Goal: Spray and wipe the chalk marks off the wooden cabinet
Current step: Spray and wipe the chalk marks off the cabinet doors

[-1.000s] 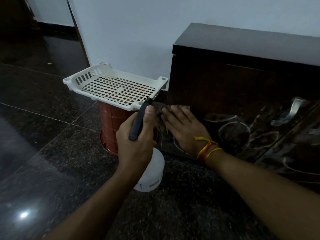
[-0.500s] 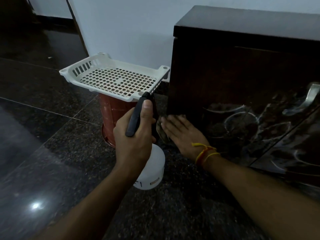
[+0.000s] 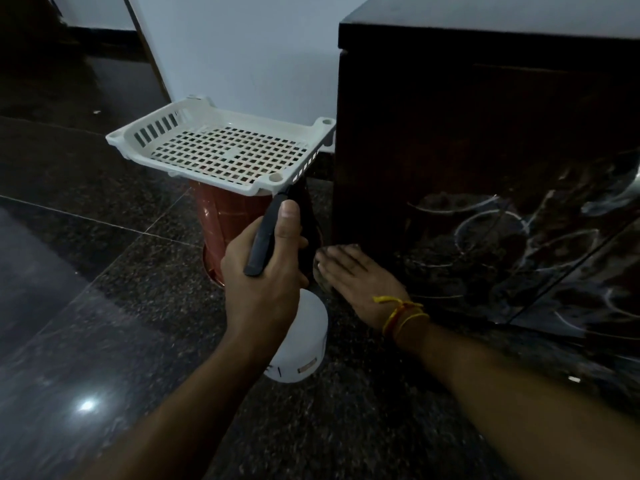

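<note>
Chalk marks (image 3: 491, 233), white loops and swirls, cover the lower front of the dark wooden cabinet (image 3: 485, 133), which stands on the polished dark floor (image 3: 104, 306) against a pale wall. The right hand (image 3: 360, 282) lies flat with straight fingers on a dark cloth (image 3: 320, 275), pressing it at the cabinet's lower left corner; yellow and red threads (image 3: 401, 313) circle its wrist. The left hand (image 3: 263, 271) has its grip curled round the black handle of a spray bottle (image 3: 298, 348), thumb along the top, the white body hanging below just above the floor. Behind it, a white perforated tray (image 3: 194, 133) sits on a red bucket (image 3: 225, 216) beside the cabinet.
</note>
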The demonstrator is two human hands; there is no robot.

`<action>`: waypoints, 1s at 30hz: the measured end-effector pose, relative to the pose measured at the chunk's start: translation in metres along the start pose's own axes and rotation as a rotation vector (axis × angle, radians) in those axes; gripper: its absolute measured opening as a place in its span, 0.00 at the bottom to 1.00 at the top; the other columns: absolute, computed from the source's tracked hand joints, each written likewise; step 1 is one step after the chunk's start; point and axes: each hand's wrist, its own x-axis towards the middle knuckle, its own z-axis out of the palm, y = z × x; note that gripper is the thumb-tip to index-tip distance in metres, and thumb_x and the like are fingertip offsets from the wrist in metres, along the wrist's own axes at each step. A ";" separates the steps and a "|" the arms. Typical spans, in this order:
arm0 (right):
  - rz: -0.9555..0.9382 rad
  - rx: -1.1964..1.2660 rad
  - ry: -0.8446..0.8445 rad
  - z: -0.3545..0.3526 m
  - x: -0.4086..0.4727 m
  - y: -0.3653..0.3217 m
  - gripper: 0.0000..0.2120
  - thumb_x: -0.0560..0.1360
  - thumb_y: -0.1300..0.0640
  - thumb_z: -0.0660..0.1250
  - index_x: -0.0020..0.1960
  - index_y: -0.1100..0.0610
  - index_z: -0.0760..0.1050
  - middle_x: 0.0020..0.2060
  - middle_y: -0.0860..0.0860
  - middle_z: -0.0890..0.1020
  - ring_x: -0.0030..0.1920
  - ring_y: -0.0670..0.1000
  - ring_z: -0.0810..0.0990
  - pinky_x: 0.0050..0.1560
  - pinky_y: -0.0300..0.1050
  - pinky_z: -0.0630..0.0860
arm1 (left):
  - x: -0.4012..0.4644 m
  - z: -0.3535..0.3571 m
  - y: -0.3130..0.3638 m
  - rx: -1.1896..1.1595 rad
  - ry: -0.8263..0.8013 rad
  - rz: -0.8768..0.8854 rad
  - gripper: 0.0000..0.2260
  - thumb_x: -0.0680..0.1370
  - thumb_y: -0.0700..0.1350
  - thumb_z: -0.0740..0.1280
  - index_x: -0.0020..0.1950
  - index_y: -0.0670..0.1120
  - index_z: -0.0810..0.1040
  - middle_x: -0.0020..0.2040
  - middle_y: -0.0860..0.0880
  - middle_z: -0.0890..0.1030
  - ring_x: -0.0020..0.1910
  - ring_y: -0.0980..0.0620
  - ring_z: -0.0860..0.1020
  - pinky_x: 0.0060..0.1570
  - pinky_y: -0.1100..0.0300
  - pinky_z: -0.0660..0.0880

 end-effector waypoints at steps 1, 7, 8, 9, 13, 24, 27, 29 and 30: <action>-0.017 0.010 -0.050 0.001 0.000 -0.004 0.27 0.81 0.60 0.43 0.76 0.60 0.35 0.75 0.51 0.34 0.74 0.57 0.31 0.65 0.56 0.20 | 0.000 0.000 0.000 -0.002 0.006 -0.004 0.20 0.81 0.54 0.60 0.41 0.39 0.77 0.34 0.44 0.81 0.24 0.51 0.76 0.24 0.64 0.71; 0.126 -0.027 0.058 -0.003 -0.002 0.003 0.28 0.81 0.54 0.49 0.78 0.57 0.44 0.76 0.50 0.42 0.77 0.54 0.44 0.71 0.59 0.31 | -0.003 0.002 0.004 -0.020 0.009 0.005 0.24 0.81 0.56 0.61 0.41 0.35 0.75 0.34 0.34 0.76 0.28 0.35 0.74 0.24 0.47 0.71; 0.146 -0.020 0.079 -0.004 -0.002 0.004 0.28 0.80 0.53 0.50 0.77 0.56 0.46 0.77 0.51 0.46 0.77 0.54 0.45 0.72 0.58 0.33 | -0.003 0.003 0.004 -0.017 0.001 0.007 0.25 0.81 0.57 0.61 0.41 0.34 0.74 0.34 0.32 0.75 0.28 0.34 0.73 0.24 0.46 0.69; 0.119 -0.018 0.059 -0.003 -0.003 0.004 0.28 0.81 0.54 0.50 0.77 0.57 0.44 0.77 0.51 0.45 0.76 0.55 0.43 0.72 0.58 0.32 | -0.003 0.005 0.004 -0.012 -0.006 0.005 0.25 0.80 0.58 0.61 0.41 0.34 0.75 0.34 0.32 0.75 0.28 0.34 0.73 0.24 0.46 0.70; -0.076 -0.035 -0.110 0.011 -0.006 -0.007 0.27 0.83 0.57 0.44 0.77 0.59 0.35 0.76 0.52 0.35 0.75 0.57 0.33 0.66 0.58 0.26 | -0.003 0.007 0.007 -0.014 -0.008 -0.017 0.22 0.80 0.58 0.60 0.40 0.42 0.77 0.34 0.38 0.79 0.27 0.40 0.76 0.26 0.46 0.72; 0.058 -0.285 0.088 0.050 -0.077 0.023 0.25 0.75 0.59 0.51 0.70 0.53 0.70 0.70 0.48 0.70 0.70 0.51 0.69 0.73 0.52 0.47 | -0.002 0.001 0.011 -0.017 -0.007 -0.039 0.21 0.81 0.55 0.61 0.40 0.40 0.77 0.34 0.41 0.80 0.25 0.46 0.76 0.24 0.55 0.72; 0.038 -0.318 0.089 0.047 -0.078 0.023 0.25 0.74 0.58 0.50 0.69 0.52 0.70 0.69 0.47 0.71 0.69 0.51 0.70 0.73 0.52 0.46 | -0.003 0.004 0.010 -0.029 -0.015 -0.044 0.19 0.81 0.56 0.61 0.40 0.43 0.78 0.34 0.44 0.81 0.24 0.48 0.76 0.23 0.58 0.72; 0.043 -0.268 0.094 0.045 -0.069 0.016 0.25 0.75 0.57 0.50 0.70 0.52 0.69 0.70 0.47 0.71 0.69 0.50 0.70 0.73 0.52 0.46 | -0.006 0.010 0.011 -0.031 -0.024 -0.051 0.18 0.81 0.57 0.60 0.39 0.45 0.78 0.34 0.42 0.80 0.25 0.46 0.76 0.23 0.56 0.72; 0.040 -0.252 0.095 0.044 -0.066 0.015 0.25 0.75 0.57 0.49 0.70 0.51 0.68 0.70 0.46 0.70 0.70 0.50 0.69 0.73 0.53 0.45 | -0.008 0.014 0.012 -0.037 -0.031 -0.054 0.18 0.81 0.57 0.60 0.39 0.46 0.78 0.34 0.42 0.80 0.25 0.45 0.76 0.23 0.55 0.71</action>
